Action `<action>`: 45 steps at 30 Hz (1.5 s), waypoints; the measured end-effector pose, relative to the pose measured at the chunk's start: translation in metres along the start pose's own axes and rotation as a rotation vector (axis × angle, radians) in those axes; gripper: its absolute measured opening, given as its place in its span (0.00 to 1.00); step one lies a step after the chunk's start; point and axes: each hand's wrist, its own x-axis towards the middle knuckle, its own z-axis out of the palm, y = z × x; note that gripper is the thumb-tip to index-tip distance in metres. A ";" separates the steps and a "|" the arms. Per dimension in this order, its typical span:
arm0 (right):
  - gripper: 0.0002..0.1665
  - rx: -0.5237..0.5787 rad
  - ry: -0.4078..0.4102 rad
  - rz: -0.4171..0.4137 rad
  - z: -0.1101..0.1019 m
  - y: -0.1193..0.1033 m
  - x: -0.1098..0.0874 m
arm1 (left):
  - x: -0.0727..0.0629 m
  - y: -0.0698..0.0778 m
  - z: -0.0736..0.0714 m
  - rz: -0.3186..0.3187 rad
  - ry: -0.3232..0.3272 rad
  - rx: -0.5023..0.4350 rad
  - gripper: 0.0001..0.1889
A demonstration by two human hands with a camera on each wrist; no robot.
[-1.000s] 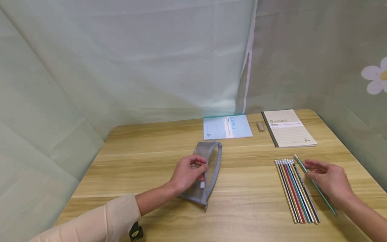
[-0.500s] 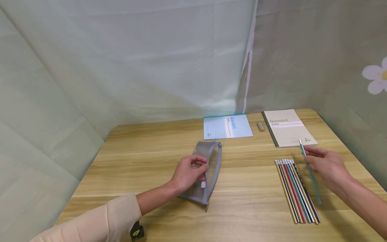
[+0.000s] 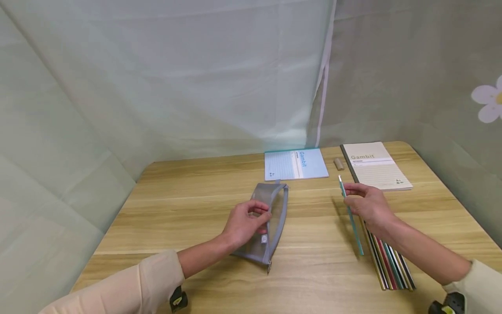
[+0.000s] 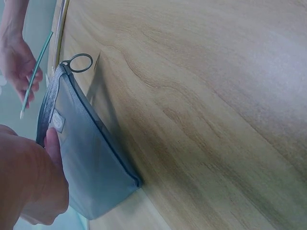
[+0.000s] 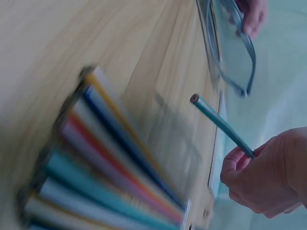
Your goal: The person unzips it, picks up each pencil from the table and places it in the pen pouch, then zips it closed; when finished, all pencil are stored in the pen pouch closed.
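My left hand (image 3: pixel 245 222) pinches the edge of a grey mesh zip pencil pouch (image 3: pixel 251 250), whose mouth stands apart along its right side. In the left wrist view, a ring-shaped zip pull (image 4: pixel 80 63) hangs at one end of the pouch. Between thumb and fingers, my right hand (image 3: pixel 366 203) holds a teal pencil (image 3: pixel 354 226) above the table, eraser end up and tilted. The right wrist view shows the pencil's flat, unsharpened end (image 5: pixel 194 98). Under the right forearm lies a row of several pencils (image 3: pixel 392 268), partly hidden by that arm.
At the back of the wooden table (image 3: pixel 176 209) lies a blue notebook (image 3: pixel 280 165). A beige notebook (image 3: pixel 378 168) is to its right, with a small brown cylinder-like item (image 3: pixel 338 164) between them. Pale curtains (image 3: pixel 215 78) hang behind the table and along its sides.
My right hand has lifted the teal pencil from beside the row and carried it left, over the row toward the pouch. The left hand and pouch have stayed in place.
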 end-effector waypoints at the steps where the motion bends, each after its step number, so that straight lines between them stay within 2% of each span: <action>1: 0.34 0.002 -0.010 0.001 0.007 -0.002 0.001 | 0.000 0.000 0.000 -0.001 0.000 -0.001 0.12; 11: 0.30 0.088 -0.084 0.037 0.075 -0.017 0.008 | 0.001 -0.001 0.000 -0.010 -0.001 -0.019 0.12; 22: 0.28 0.244 -0.114 0.073 0.123 -0.020 0.016 | 0.001 0.000 -0.002 -0.016 -0.002 -0.024 0.11; 32: 0.29 0.336 -0.101 0.105 0.142 -0.022 0.020 | 0.002 -0.002 -0.001 -0.009 0.000 -0.046 0.11; 45: 0.29 0.331 -0.133 0.101 0.151 -0.021 0.013 | 0.003 -0.001 0.001 0.000 -0.006 -0.037 0.11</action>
